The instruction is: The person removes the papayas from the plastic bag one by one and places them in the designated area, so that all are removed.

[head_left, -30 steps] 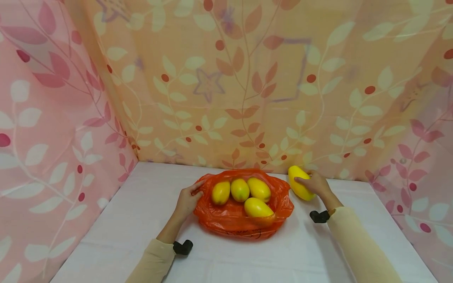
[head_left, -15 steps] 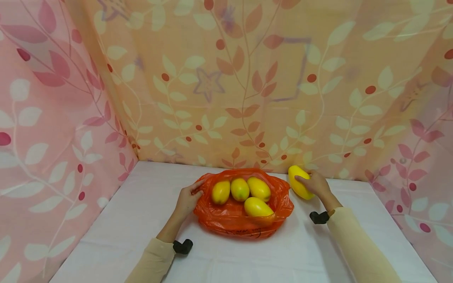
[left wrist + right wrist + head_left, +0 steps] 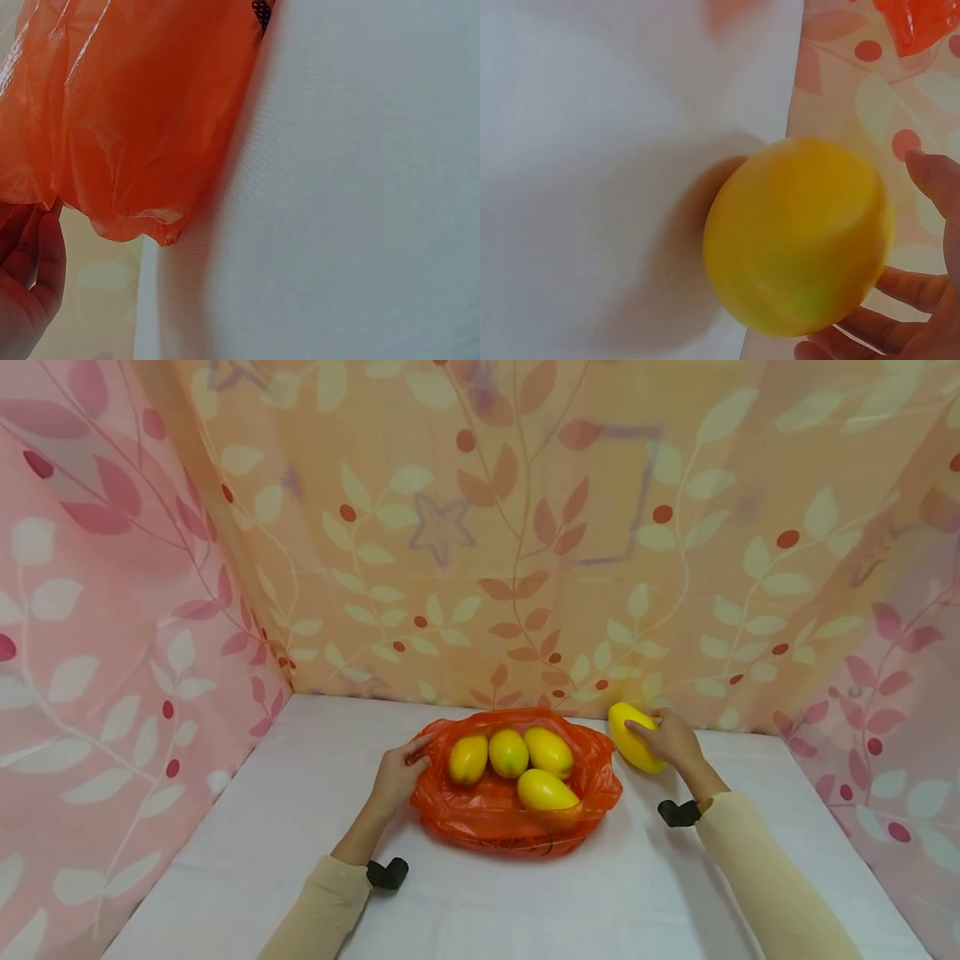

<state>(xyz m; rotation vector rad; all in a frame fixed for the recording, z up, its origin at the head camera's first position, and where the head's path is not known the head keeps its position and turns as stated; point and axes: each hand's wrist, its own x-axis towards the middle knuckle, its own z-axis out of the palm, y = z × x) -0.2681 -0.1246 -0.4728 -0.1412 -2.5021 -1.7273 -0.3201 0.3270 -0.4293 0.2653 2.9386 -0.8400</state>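
An orange-red plastic bag point(image 3: 517, 827) lies on the table with its mouth spread wide. Several yellow mangoes point(image 3: 468, 760) rest inside it, one point(image 3: 546, 789) nearer the front. At the bag's left edge, my left hand point(image 3: 396, 779) pinches the thin plastic between thumb and fingers; the left wrist view shows these fingers point(image 3: 49, 255) at the bag's crumpled edge. Just right of the bag, my right hand point(image 3: 675, 745) grips another yellow mango point(image 3: 632, 737), its thumb across the near side. In the right wrist view, fingers curl under this mango point(image 3: 795, 240).
A white cloth covers the table point(image 3: 247, 827). Behind stands a peach curtain point(image 3: 420, 568) with leaf patterns, close to the bag and the held mango. Pink patterned sheets point(image 3: 112, 635) hang at both sides. Each wrist wears a small black device point(image 3: 387, 873).
The whole scene sits slightly higher in the head view, as the camera has tipped down a little. Both hands, the bag and the mangoes keep their places.
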